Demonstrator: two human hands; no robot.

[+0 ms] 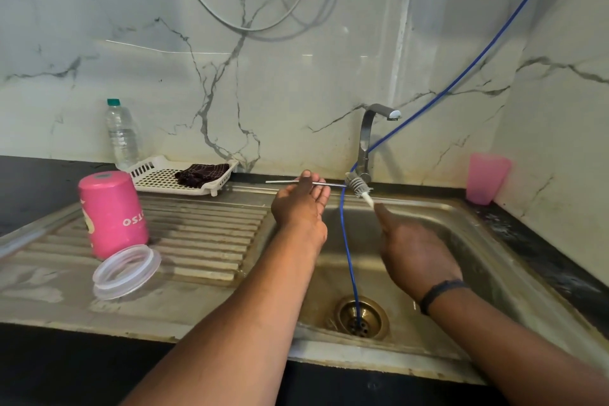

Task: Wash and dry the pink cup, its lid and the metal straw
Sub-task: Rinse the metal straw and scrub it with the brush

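Two hands over sink (494, 241). Left hand (301, 204) pinches straw (329, 183) level, at 12 o'clock of basin. Right hand (415, 250) grips brush (357, 186), bristles touching straw's right end. Cup (113, 212) upside down on drainboard, 9 o'clock; lid (127, 270) touching cup's base.

My pink cup (113, 214) carries white lettering, and the lid (127, 270) near it is clear. The straw (304, 182) is silver, its brush (357, 186) grey-bristled. Far left, a white slotted tray (158, 175) holds a dark maroon checked cloth (201, 174). The wall (296, 76) is grey-veined white marble.
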